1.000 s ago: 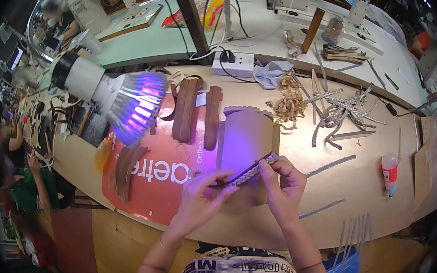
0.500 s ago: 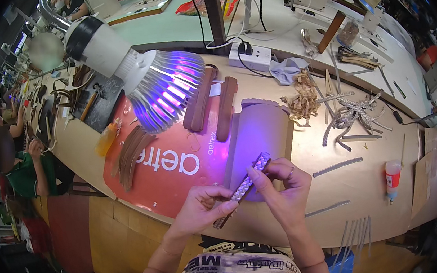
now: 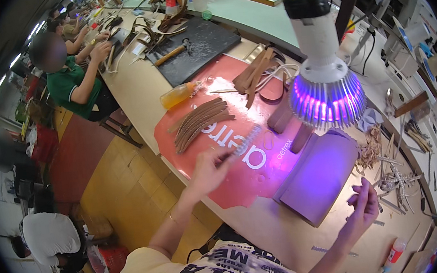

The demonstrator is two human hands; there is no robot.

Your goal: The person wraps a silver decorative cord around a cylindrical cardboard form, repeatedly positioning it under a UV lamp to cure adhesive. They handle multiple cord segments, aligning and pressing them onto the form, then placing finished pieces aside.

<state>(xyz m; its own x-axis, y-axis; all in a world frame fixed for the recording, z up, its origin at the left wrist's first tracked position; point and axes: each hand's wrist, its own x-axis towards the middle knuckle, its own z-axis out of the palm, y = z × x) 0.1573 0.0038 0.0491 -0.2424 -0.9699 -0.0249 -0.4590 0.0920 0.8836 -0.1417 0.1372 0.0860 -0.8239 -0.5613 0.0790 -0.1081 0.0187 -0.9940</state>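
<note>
A short braided strip (image 3: 246, 140), pale and slightly blurred, is gripped at one end by my left hand (image 3: 209, 170). The strip points away from me over the red sheet (image 3: 229, 188), near a fanned pile of brown leather strips (image 3: 204, 123). My right hand (image 3: 364, 204) hovers near the right edge of the brown folded pad (image 3: 316, 177). Its fingers are loosely bent and apart, and I see nothing in them. To the right of that hand lies a tangle of braided cords (image 3: 397, 175).
A lit purple lamp (image 3: 327, 93) hangs over the pad. Beyond the strips are an amber bottle (image 3: 177, 95), a black slab (image 3: 196, 48) and a hammer (image 3: 170, 55). A red-and-white bottle (image 3: 394, 252) lies at right. A person in green (image 3: 73, 82) works at left.
My right hand has let go of the braided strip and moved right. My left hand has carried the strip to the red sheet. The view has swung left.
</note>
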